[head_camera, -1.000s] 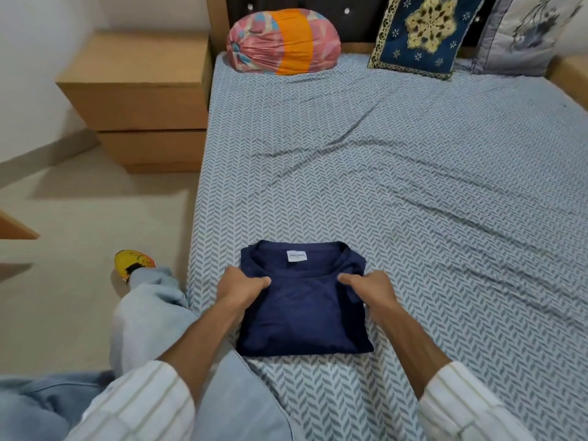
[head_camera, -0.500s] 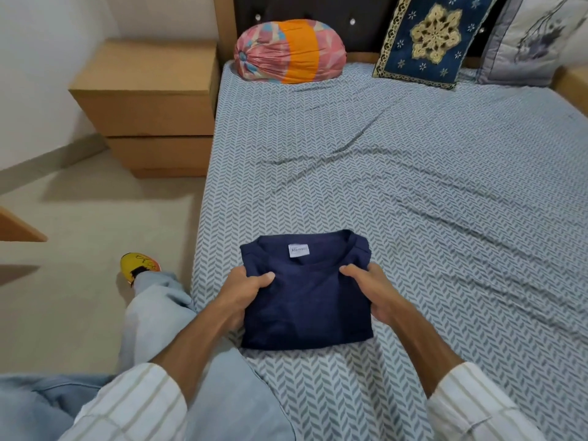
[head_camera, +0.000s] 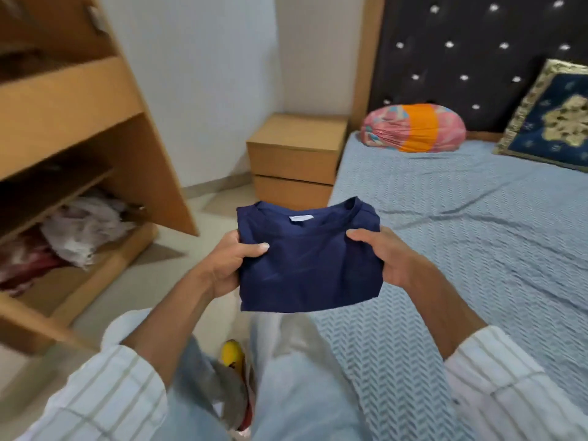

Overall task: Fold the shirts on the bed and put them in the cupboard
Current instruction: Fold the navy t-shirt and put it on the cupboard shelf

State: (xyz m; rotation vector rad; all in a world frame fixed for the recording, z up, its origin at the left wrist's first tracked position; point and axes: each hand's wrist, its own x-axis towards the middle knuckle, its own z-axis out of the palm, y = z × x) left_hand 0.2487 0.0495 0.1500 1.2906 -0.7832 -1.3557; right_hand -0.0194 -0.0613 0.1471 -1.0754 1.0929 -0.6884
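Left hand [head_camera: 229,265] grips the left edge of the folded navy blue cotton shirt [head_camera: 310,259], thumb lying on top, fingers hidden beneath the cloth. Right hand [head_camera: 386,256] grips the right edge the same way, thumb on top. Both forearms reach forward from rolled white striped sleeves [head_camera: 105,399], wrists roughly level. The shirt is held in the air at the centre of view, clear of the bed with the grey-blue herringbone sheet [head_camera: 477,224] at 3 o'clock. The open wooden cupboard [head_camera: 105,128] at 9 o'clock is blurred; the crumpled pale and red fabrics [head_camera: 79,230] on its lower shelf cannot be identified. The shirt is a compact rectangle, neckline away from the person, with a small white label [head_camera: 300,218] inside the collar and the near edge drooping slightly.
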